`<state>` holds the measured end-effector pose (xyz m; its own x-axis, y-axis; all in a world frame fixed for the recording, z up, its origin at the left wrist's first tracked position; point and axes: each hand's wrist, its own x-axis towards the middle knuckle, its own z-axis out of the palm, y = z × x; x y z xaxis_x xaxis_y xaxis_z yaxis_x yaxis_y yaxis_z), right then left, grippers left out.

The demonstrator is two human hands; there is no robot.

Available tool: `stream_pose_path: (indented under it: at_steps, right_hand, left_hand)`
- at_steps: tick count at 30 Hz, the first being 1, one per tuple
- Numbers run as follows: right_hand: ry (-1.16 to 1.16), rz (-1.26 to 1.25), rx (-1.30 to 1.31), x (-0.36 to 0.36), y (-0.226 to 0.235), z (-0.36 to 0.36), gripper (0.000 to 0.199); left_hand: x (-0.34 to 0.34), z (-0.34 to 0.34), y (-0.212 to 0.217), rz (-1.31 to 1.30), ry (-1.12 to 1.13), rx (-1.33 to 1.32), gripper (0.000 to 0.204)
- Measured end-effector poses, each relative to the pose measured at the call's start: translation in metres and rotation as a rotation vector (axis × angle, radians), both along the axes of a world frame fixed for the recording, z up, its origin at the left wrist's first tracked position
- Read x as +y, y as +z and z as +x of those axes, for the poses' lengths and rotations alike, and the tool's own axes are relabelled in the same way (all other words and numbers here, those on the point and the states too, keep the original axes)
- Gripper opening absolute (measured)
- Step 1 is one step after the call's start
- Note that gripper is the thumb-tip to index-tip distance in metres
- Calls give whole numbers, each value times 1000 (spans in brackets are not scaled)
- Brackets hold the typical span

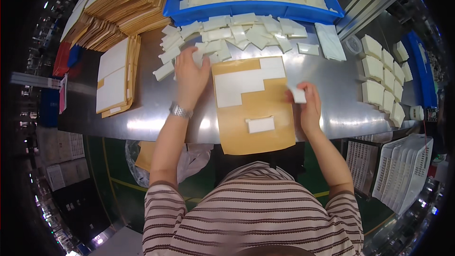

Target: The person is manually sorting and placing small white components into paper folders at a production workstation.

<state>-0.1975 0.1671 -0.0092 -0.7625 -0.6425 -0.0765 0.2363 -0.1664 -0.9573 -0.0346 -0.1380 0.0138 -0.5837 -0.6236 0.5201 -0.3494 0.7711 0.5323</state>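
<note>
A tan sheet [279, 137] lies at the table's front edge in front of me. White rectangular patches [237, 84] cover its upper part in a stepped shape, and one small white piece [261, 124] rests lower down on it. My right hand [310, 109], by the sheet's right edge, grips another small flat white piece [298, 96] between thumb and fingers. Beyond the sheet's left corner, my left hand [191, 76] reaches into a loose spread of glossy white pieces [256, 33]. Its thumb and fingers are apart, with the fingertips at the pieces.
Behind the spread stands a blue tray [251, 8] heaped with similar pieces. Stacked tan sheets [113, 78] are at left, with taller stacks [132, 2] behind. Rows of white blocks [379, 78] stand at right. White plastic crates [403, 173] sit below the table.
</note>
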Motion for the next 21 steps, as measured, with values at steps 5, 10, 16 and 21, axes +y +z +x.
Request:
stream_pose_path:
  at_steps: [5,10,16,21]
  right_hand:
    - [122,148,158,13,7,24,25]
    - [121,75,117,23,8,36,24]
    - [106,77,82,28,1,43,52]
    - [93,76,39,25,-3,45,68]
  left_hand:
    - [-60,-5,-35,-53,118,-281,41]
    - [-51,4,-18,132,161,-191,36]
    - [-2,50,-4,644,51,360,22]
    - [62,73,-8,1009,-31,656,23]
